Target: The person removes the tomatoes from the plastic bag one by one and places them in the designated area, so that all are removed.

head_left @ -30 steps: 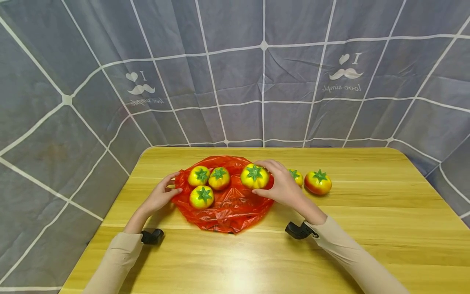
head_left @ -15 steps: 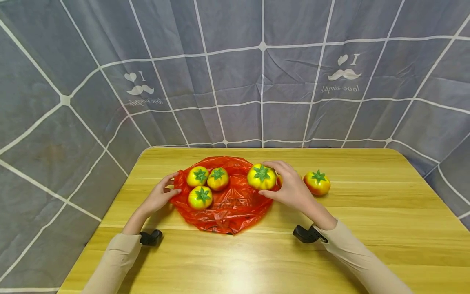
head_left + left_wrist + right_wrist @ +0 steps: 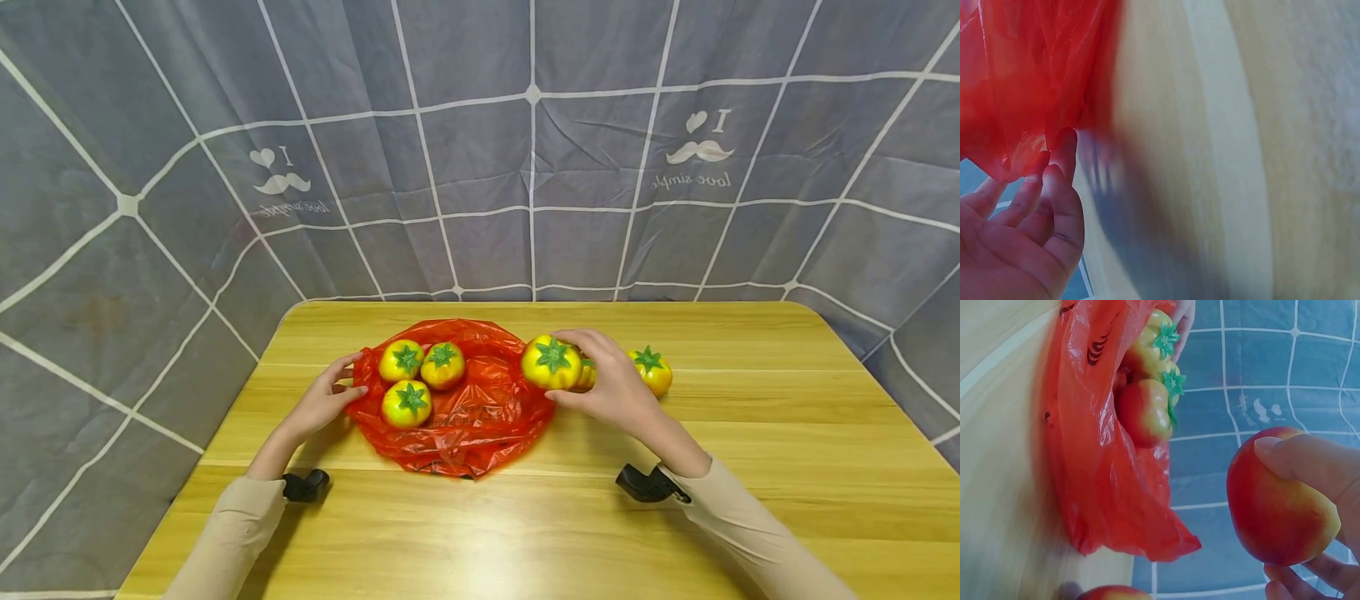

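Observation:
A red plastic bag (image 3: 483, 417) lies with its mouth spread on the table, three yellow-red tomatoes with green star-shaped tops, such as the front tomato (image 3: 407, 406), in its left half. My left hand (image 3: 318, 406) pinches the bag's left edge; in the left wrist view its fingers (image 3: 1063, 156) meet the hanging plastic. Over the bag's right edge, my right hand (image 3: 611, 383) holds another tomato (image 3: 552, 363) between thumb and fingers. The right wrist view shows this held tomato (image 3: 1279, 503) raised apart from the bag.
Two more tomatoes sit on the wooden table (image 3: 750, 467) right of the bag: a near one (image 3: 588, 377) mostly hidden behind the held one, and a right one (image 3: 652, 372) partly behind my right hand. A grey curtain (image 3: 480, 167) with white lines hangs behind the table.
My right hand has moved to the right with its tomato, from above the bag's inside to its right edge. The left hand and the three tomatoes in the bag have stayed put.

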`<state>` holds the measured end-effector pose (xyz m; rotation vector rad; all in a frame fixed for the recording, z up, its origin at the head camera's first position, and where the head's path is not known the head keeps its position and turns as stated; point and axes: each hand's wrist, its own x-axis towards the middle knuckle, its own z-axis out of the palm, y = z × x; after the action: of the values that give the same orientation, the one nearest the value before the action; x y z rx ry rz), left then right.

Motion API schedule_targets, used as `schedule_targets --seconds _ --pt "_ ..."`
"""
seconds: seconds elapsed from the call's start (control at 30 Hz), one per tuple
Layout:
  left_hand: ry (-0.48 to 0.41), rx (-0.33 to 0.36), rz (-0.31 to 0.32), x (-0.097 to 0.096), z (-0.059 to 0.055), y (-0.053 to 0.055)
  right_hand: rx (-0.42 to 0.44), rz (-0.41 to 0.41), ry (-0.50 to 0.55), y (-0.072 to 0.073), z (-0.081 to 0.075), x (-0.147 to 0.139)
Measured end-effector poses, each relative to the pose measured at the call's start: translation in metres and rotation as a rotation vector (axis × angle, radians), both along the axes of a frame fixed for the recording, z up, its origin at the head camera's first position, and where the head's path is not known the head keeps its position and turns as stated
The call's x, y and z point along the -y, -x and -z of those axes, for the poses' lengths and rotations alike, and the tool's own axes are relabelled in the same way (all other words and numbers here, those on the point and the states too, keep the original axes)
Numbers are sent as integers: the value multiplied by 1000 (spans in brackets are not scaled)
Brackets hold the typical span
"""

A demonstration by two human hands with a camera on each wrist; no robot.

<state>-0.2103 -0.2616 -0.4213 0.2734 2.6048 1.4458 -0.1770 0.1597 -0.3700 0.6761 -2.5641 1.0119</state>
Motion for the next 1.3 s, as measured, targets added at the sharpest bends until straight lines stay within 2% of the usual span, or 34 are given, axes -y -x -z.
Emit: schedule_targets --seconds 0.4,0.57,0.9,1.3 --pt "12 16 4 -1 -1 -4 -64 26 -4 -2 4 -18" --pt "14 0 2 -1 0 -3 -95 32 -14 -2 5 -26" --pt "15 0 14 -1 0 -1 -98 56 -28 -2 7 -46" --pt "22 1 17 0 -1 -1 -73 128 -34 -1 15 -69"
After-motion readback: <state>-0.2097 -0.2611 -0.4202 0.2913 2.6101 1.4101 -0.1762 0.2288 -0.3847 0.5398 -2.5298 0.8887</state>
